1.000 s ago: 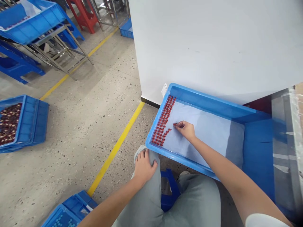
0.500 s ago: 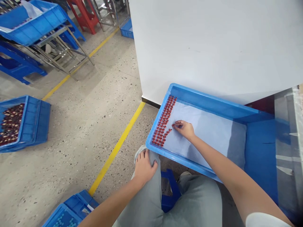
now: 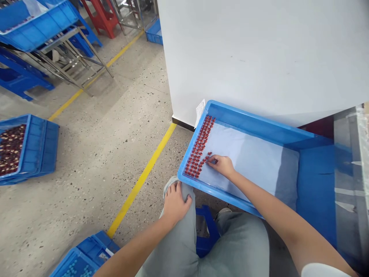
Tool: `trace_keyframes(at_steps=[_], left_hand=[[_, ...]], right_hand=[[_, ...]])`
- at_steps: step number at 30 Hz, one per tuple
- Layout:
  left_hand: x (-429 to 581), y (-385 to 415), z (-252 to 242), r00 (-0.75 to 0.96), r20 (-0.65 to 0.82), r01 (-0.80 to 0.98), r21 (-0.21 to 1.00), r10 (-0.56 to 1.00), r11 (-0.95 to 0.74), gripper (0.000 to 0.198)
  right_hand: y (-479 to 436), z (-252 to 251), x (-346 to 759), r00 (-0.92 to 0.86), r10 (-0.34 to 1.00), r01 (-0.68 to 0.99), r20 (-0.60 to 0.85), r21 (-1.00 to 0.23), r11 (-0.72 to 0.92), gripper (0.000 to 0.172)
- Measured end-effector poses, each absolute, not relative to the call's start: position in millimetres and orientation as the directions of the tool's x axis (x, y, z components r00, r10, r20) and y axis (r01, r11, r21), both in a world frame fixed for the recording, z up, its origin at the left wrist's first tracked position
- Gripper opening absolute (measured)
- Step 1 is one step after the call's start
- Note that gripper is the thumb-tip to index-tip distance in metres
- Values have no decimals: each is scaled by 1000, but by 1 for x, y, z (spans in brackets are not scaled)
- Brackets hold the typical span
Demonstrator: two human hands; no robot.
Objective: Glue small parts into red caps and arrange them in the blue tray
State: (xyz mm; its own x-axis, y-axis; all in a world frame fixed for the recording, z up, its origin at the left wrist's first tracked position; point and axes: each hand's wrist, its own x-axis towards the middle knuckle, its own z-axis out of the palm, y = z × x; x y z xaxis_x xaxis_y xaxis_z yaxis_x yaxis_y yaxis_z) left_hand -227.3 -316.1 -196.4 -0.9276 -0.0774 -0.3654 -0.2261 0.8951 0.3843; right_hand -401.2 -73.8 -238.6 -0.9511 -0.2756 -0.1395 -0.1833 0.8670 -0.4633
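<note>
Small shiny red pieces (image 3: 201, 142) stand in close rows on a white sheet (image 3: 248, 154) at the left end of a blue plastic tray (image 3: 227, 198). My right hand (image 3: 221, 165) reaches over the sheet, thumb and forefinger pinched at a small red piece (image 3: 206, 158) beside the rows. The fingertips partly cover that piece. Just above them, a single red piece (image 3: 209, 153) lies apart from the rows. My left hand (image 3: 176, 202) rests on my left knee, fingers stretched out and holding nothing.
A white panel (image 3: 253, 57) rises behind the tray, with a paper label (image 3: 200, 111) at the tray's corner. Blue crates stand on the floor, one with dark red pieces (image 3: 11, 148), another with teal pieces (image 3: 76, 269). A metal stand (image 3: 72, 57) holds another blue tray.
My right hand has moved slightly left and down, leaving a red piece lying above its fingertips. A paper label now shows at the tray's back left corner. My left hand stays on the knee.
</note>
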Motion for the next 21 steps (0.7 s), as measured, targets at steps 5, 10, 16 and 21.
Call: trace_keyframes(at_steps=[5,10,16,21], left_hand=[[-227,-317,-196,-930,-359,-224,383,-78,896,63],[-227,-317,-199,-923,-376,-235,374,-85,897,63],[-227,-317,-198,-931,-358,-219,384,-74,897,62],[-227,-318,-197,-935,-347,-214,390,-72,896,63]], right_hand=[[-82,-243,-403,-955,-276,-201,-109,-447,872,15],[-84,-245,-402,-957,-275,-209,-87,-450,868,15],[-82,-247,-399,-959,-271,-205,-85,-453,868,18],[-76,-244,-396,-973,-215,-160,-79,-437,885,22]])
